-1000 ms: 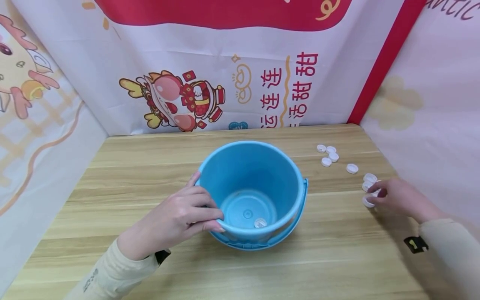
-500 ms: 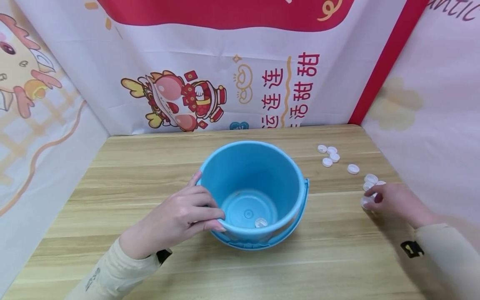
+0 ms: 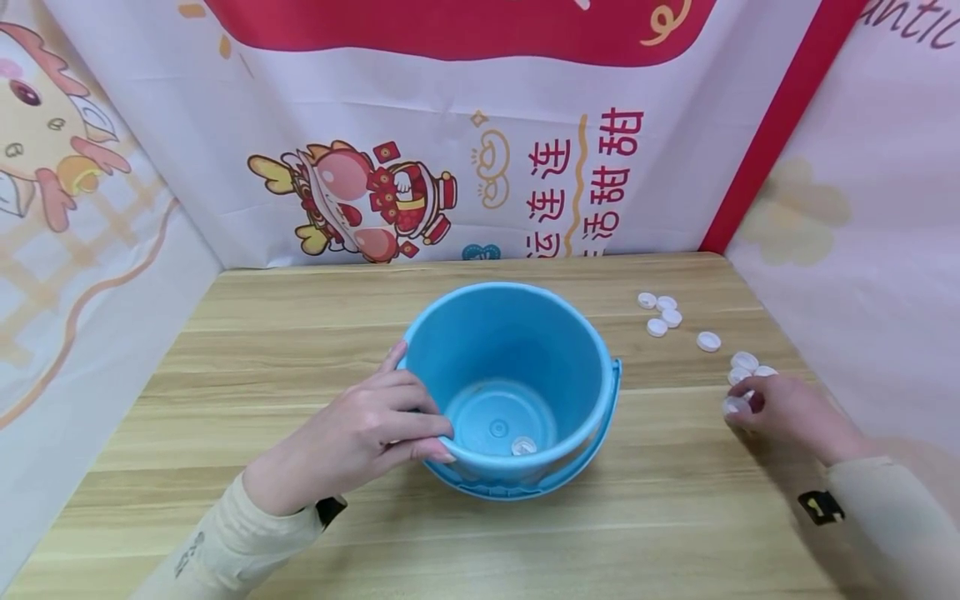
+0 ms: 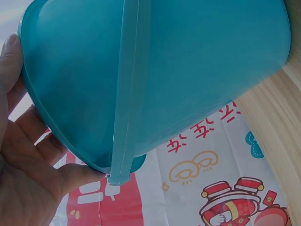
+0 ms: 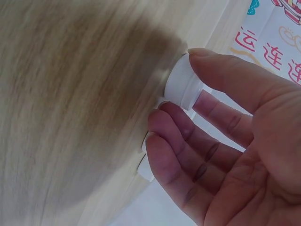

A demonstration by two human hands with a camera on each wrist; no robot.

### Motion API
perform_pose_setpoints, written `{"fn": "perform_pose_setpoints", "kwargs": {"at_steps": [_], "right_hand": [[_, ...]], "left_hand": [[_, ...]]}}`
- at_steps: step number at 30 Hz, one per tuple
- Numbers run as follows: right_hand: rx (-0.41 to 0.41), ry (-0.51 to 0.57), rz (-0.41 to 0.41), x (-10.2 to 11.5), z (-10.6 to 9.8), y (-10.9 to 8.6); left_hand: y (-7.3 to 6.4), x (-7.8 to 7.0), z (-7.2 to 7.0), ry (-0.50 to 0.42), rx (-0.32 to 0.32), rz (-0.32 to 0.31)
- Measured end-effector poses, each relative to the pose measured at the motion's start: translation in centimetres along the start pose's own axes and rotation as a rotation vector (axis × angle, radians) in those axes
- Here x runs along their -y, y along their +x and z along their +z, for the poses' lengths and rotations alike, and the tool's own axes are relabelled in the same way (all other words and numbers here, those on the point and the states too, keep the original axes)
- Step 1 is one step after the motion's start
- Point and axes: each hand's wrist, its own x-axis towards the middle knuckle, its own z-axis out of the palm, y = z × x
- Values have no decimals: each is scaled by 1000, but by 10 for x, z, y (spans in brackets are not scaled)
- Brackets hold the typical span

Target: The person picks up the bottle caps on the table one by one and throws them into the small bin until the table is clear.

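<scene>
A light blue bucket [image 3: 517,337] stands on the table, its handle [image 3: 612,408] hanging down at the side. My left hand [image 3: 367,425] grips the bucket's near-left rim, with fingers over the edge. One white bottle cap [image 3: 523,447] lies inside on the bottom. Over at the right, my right hand [image 3: 798,412] pinches another white bottle cap [image 5: 179,84] between thumb and index finger, at or just above the tabletop. Several more white caps [image 3: 744,361] lie beside those fingers, partly hidden by the hand.
A single cap [image 3: 708,342] and a small cluster of caps [image 3: 671,317] lie farther back on the wooden table [image 3: 300,333]. Printed cloth [image 3: 420,92] hangs behind the table's back edge and along both sides.
My right fingers have closed on the nearest cap and shifted it slightly left. The left hand keeps its grip on the bucket, and the head view has drifted slightly.
</scene>
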Motion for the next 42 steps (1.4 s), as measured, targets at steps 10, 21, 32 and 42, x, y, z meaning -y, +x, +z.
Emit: {"fn": "perform_pose_setpoints", "kwargs": {"at_steps": [10,21,32,42], "right_hand": [[-67,24,-33,5,-7,-4],[-206,169,-148,45,-46,-5],[-312,286,-208,111,-88,8],[-339,361,-250,174,-129,21]], "left_hand": [[0,-1,0,7,1,4],[0,-2,0,8,-8,-1],[0,-2,-1,6,-20,14],[0,-2,-1,4,-33,35]]}}
